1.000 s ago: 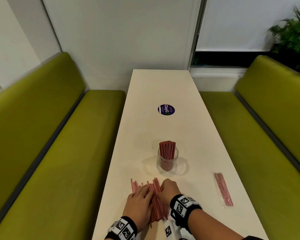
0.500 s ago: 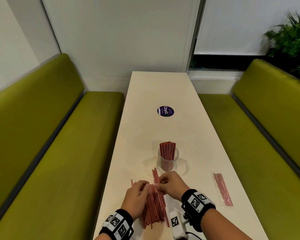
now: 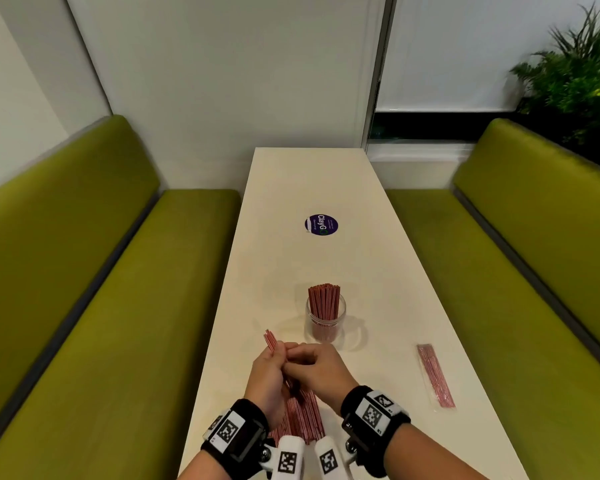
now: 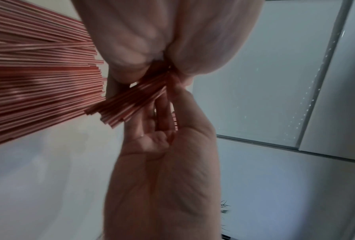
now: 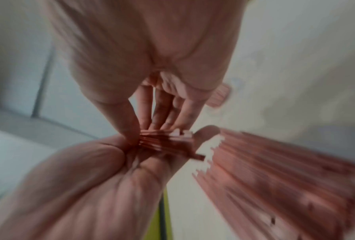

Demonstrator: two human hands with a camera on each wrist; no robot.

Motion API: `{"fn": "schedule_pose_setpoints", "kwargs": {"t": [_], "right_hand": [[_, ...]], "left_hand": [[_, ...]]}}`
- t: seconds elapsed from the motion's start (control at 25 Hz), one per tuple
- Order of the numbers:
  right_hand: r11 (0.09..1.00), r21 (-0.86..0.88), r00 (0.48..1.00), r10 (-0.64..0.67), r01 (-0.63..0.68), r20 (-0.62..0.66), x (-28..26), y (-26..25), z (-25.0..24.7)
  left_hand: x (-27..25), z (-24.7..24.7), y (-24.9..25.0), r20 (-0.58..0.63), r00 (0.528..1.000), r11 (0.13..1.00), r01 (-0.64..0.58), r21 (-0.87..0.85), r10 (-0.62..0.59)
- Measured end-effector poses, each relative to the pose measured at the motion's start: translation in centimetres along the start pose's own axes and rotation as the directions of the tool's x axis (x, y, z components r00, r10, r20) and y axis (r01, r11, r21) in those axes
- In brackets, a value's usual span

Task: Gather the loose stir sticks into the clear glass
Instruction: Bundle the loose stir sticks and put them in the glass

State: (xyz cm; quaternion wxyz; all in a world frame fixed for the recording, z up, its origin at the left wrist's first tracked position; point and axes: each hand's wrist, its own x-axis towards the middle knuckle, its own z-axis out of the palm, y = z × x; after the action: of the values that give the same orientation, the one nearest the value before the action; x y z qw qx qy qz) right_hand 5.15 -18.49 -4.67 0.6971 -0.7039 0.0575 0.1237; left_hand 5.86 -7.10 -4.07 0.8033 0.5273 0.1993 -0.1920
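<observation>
A clear glass (image 3: 325,315) stands mid-table, packed with upright red stir sticks. Loose red stir sticks lie in a pile (image 3: 300,415) near the table's front edge, also seen in the left wrist view (image 4: 39,81) and blurred in the right wrist view (image 5: 275,170). Just above that pile, my left hand (image 3: 265,372) and right hand (image 3: 321,368) meet and both grip one small bundle of sticks (image 3: 270,339). The bundle's far end pokes out to the upper left. The wrist views show fingers curled round the bundle (image 4: 131,104) (image 5: 164,139).
A sealed packet of sticks (image 3: 435,375) lies at the right side of the white table (image 3: 361,265). A round purple sticker (image 3: 321,224) sits farther back. Green benches (image 3: 118,306) flank both long edges.
Both hands were flat on the pile a second ago. They have since closed on a small bundle and lifted it off the table, slightly to the left.
</observation>
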Motion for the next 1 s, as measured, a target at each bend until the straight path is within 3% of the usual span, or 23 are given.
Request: {"fn": "schedule_pose_setpoints", "kwargs": {"t": [0.08, 0.16, 0.28, 0.4, 0.52, 0.68, 0.84, 0.92, 1.0], "right_hand": [[0.966, 0.207, 0.988, 0.154, -0.152, 0.008, -0.3, 0.2, -0.1], [0.891, 0.302, 0.938, 0.297, -0.34, 0.179, -0.9, -0.1, -0.4], [0.785, 0.419, 0.886, 0.356, -0.457, 0.298, -1.5, -1.1, -1.2], [0.761, 0.496, 0.907, 0.326, -0.419, 0.266, -1.9, -1.6, -2.1], [0.856, 0.378, 0.926, 0.264, -0.354, 0.268, -2.1, -1.4, -3.2], [0.928, 0.219, 0.932, 0.239, -0.302, 0.274, -2.0, -1.8, -3.8], [0.958, 0.117, 0.933, 0.22, -0.261, 0.284, -1.8, -2.2, -4.4], [0.967, 0.066, 0.93, 0.218, -0.247, 0.295, -1.8, -2.3, -4.5], [0.97, 0.013, 0.928, 0.228, -0.242, 0.294, -1.8, -2.2, -4.7]], "left_hand": [[-0.1, 0.2, 0.3, -0.002, 0.999, 0.999, -0.049, -0.009, 0.049], [-0.5, 0.5, 0.6, 0.022, 0.995, 0.995, -0.098, 0.024, 0.097], [-0.8, 0.7, 0.9, 0.132, 0.979, 0.971, -0.176, 0.164, 0.155], [-1.0, 0.1, 1.4, 0.25, 0.949, 0.945, -0.247, 0.213, 0.191], [-1.7, -0.7, 2.5, 0.298, 0.921, 0.899, -0.335, 0.281, 0.25], [-2.3, -0.3, 3.2, 0.202, 0.912, 0.814, -0.409, 0.412, 0.356], [-1.7, -0.6, 3.7, 0.035, 0.9, 0.823, -0.411, 0.393, 0.434], [-1.9, -0.2, 3.7, 0.094, 0.898, 0.777, -0.42, 0.469, 0.429], [-2.4, 0.6, 3.0, 0.24, 0.902, 0.669, -0.428, 0.608, 0.359]]}}
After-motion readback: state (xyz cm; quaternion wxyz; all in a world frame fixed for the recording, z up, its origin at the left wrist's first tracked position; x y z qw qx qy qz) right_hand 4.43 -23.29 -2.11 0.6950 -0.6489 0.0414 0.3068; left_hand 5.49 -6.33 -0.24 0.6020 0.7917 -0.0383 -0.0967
